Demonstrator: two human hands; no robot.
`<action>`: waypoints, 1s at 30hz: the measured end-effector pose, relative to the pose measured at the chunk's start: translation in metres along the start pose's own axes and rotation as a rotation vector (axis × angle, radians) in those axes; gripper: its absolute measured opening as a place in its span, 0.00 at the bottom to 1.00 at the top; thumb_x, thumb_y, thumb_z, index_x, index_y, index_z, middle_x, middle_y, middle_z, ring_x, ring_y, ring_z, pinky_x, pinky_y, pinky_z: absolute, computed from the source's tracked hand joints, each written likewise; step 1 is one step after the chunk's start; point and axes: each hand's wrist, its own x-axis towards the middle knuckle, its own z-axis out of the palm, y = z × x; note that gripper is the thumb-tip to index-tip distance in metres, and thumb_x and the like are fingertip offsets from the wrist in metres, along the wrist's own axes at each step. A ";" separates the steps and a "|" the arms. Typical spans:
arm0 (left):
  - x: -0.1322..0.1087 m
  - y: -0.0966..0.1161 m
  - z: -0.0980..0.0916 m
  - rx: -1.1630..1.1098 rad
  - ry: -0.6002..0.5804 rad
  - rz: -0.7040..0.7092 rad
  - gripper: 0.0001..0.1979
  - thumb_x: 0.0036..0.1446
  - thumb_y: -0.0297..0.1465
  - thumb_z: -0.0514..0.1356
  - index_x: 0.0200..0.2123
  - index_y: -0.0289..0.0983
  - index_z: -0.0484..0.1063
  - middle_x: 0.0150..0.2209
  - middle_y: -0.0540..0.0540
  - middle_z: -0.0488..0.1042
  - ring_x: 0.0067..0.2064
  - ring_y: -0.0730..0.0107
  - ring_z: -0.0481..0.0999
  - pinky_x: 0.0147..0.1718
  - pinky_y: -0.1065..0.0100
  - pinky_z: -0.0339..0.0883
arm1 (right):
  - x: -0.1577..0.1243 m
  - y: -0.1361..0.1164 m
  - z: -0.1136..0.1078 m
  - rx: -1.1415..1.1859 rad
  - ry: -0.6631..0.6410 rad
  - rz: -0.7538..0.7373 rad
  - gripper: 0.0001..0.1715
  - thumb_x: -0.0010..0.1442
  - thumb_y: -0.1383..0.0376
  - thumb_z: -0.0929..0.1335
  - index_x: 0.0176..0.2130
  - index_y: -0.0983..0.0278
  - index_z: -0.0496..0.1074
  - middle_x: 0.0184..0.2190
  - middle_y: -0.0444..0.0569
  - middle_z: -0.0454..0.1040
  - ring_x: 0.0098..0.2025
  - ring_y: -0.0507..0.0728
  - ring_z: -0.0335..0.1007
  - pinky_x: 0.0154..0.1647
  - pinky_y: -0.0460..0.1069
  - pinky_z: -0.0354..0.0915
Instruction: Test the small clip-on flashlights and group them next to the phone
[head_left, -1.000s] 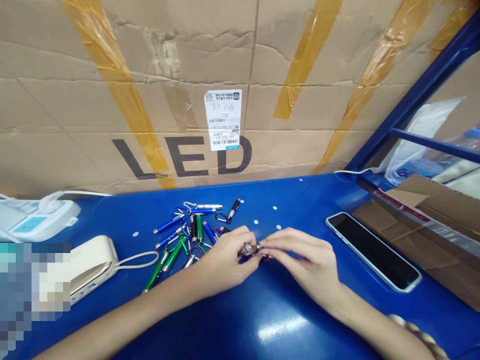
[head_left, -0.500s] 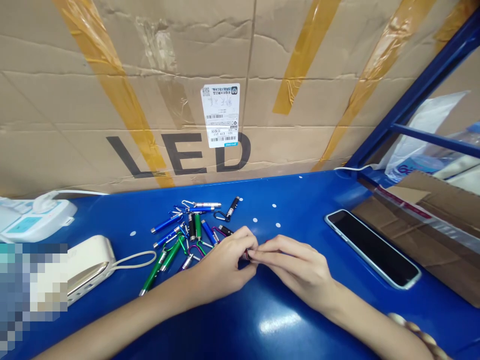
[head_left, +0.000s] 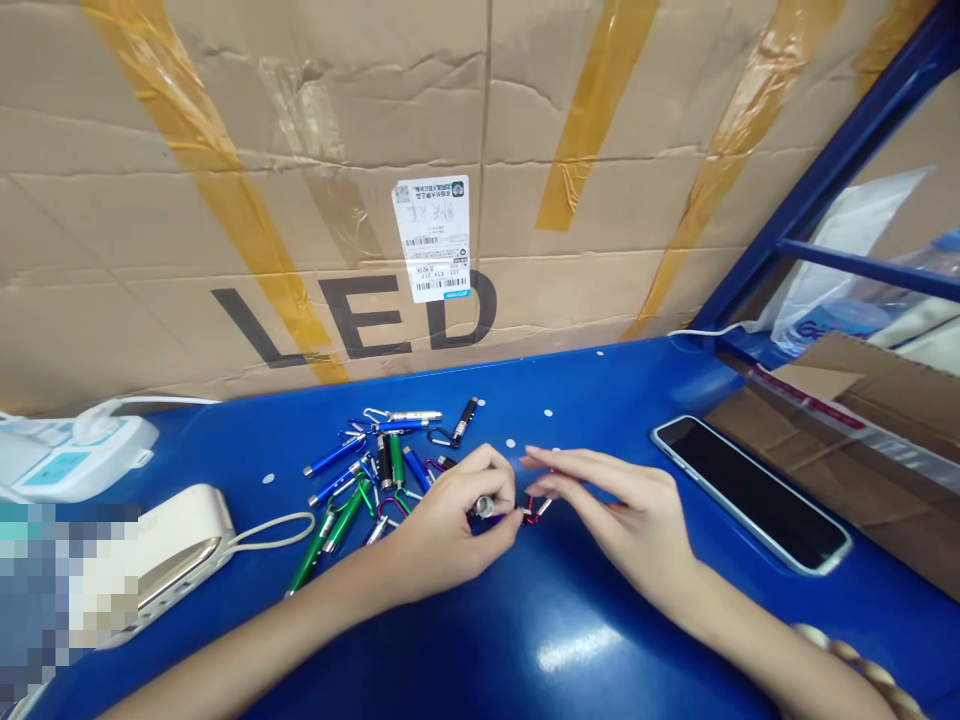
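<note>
My left hand (head_left: pixel 466 512) is curled around a small keychain flashlight. The silver end of the keychain flashlight (head_left: pixel 486 507) faces me; most of its body is hidden by the fingers. A red carabiner clip (head_left: pixel 534 514) sticks out past my left fingertips, over the blue table; its link to the flashlight cannot be made out. My right hand (head_left: pixel 630 510) is open beside the clip, its fingers stretched out and its fingertips just above it. Behind my left hand lies a loose pile of similar keychain flashlights in blue, green, black and silver, among them a green flashlight (head_left: pixel 345 518).
On the left, a cream power bank (head_left: pixel 180 540) with a loop cable lies before a white power strip (head_left: pixel 82 460). To the right are a smartphone (head_left: pixel 750 495) and a cardboard piece (head_left: pixel 847 440). A large cardboard box (head_left: pixel 360 130) stands along the back, beside a blue metal frame (head_left: pixel 825 165).
My right fingers have come off the held piece and straightened out. The flashlight's silver end and the red clip now show. The view has shifted slightly.
</note>
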 end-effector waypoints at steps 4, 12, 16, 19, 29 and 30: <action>-0.001 0.000 -0.004 0.161 0.073 -0.031 0.09 0.54 0.24 0.52 0.28 0.40 0.51 0.33 0.50 0.59 0.35 0.70 0.61 0.36 0.66 0.59 | 0.007 0.008 0.007 0.342 -0.092 0.397 0.15 0.59 0.62 0.67 0.45 0.64 0.74 0.38 0.51 0.79 0.33 0.53 0.77 0.33 0.47 0.74; -0.004 -0.009 -0.006 0.337 -0.024 -0.116 0.02 0.63 0.29 0.45 0.40 0.39 0.54 0.46 0.42 0.61 0.48 0.63 0.63 0.49 0.57 0.60 | 0.007 0.012 0.015 0.713 -0.328 0.845 0.24 0.50 0.60 0.73 0.45 0.69 0.73 0.32 0.50 0.79 0.32 0.52 0.77 0.39 0.48 0.73; 0.000 -0.011 -0.013 0.550 -0.076 0.103 0.02 0.64 0.28 0.48 0.39 0.38 0.59 0.46 0.42 0.64 0.45 0.64 0.66 0.45 0.60 0.62 | 0.006 0.008 0.014 0.869 -0.363 0.971 0.17 0.53 0.65 0.72 0.43 0.70 0.75 0.35 0.52 0.79 0.38 0.53 0.77 0.47 0.47 0.70; 0.002 -0.011 -0.021 0.658 -0.099 0.241 0.04 0.63 0.27 0.50 0.37 0.37 0.64 0.43 0.43 0.67 0.42 0.66 0.66 0.42 0.64 0.62 | 0.005 0.009 0.013 0.954 -0.385 1.001 0.15 0.55 0.68 0.71 0.44 0.70 0.75 0.39 0.53 0.79 0.41 0.53 0.76 0.51 0.47 0.69; 0.002 -0.009 -0.033 0.754 -0.094 0.477 0.14 0.64 0.22 0.46 0.46 0.35 0.69 0.41 0.41 0.69 0.40 0.66 0.65 0.37 0.66 0.61 | 0.002 0.011 0.015 1.086 -0.333 1.018 0.15 0.54 0.72 0.71 0.44 0.69 0.76 0.39 0.52 0.79 0.43 0.53 0.76 0.53 0.46 0.67; 0.002 -0.009 -0.034 0.725 -0.093 0.472 0.15 0.63 0.22 0.46 0.47 0.35 0.68 0.42 0.41 0.69 0.41 0.66 0.65 0.38 0.66 0.62 | 0.002 0.011 0.015 1.083 -0.326 1.005 0.16 0.54 0.72 0.71 0.44 0.69 0.75 0.39 0.52 0.79 0.43 0.52 0.76 0.53 0.46 0.67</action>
